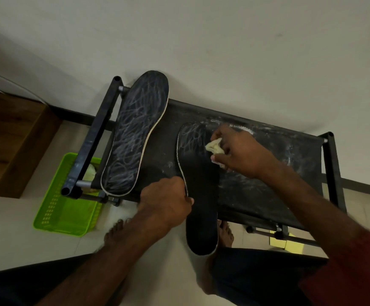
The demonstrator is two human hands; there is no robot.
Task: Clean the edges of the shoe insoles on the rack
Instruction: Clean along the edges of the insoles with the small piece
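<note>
Two black insoles lie on the black rack shelf [268,168]. The left insole [135,133] is covered in white scribbles and leans up against the wall. The right insole [199,195] is scribbled only near its toe and overhangs the shelf's front edge. My left hand [166,202] grips the left edge of the right insole at mid-length. My right hand [237,151] holds a crumpled pale cloth [215,146] against the right side of that insole near the toe.
White dust marks the shelf to the right of the insoles. A green plastic basket [64,208] with a pale cloth in it sits on the floor at the left, under the rack's end frame [95,138]. Yellow paper [288,244] lies on the floor at the right. My bare feet are below the shelf.
</note>
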